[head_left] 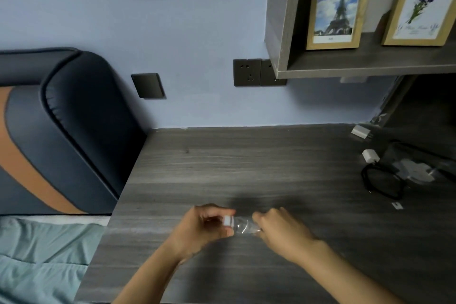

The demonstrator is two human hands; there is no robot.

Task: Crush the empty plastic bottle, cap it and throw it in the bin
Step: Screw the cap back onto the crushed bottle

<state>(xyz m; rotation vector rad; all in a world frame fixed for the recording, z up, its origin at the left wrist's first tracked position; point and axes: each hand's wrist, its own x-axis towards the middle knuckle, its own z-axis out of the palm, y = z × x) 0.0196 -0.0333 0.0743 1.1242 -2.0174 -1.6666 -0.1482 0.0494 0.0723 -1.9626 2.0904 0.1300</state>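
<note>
A clear plastic bottle point(244, 226) lies sideways just above the grey wooden desk point(246, 168), held between both hands. Its white cap point(229, 220) points left. My left hand point(202, 228) has its fingers closed around the cap and neck. My right hand point(280, 232) grips the bottle's body, which is almost wholly hidden inside the fist. Only the short shoulder section between the hands shows. No bin is in view.
White chargers point(370, 155) and a black cable point(381, 184) lie at the desk's right edge. A shelf point(345, 66) with two framed pictures hangs above right. A dark padded headboard point(74, 118) and teal bedding point(42, 254) lie left of the desk.
</note>
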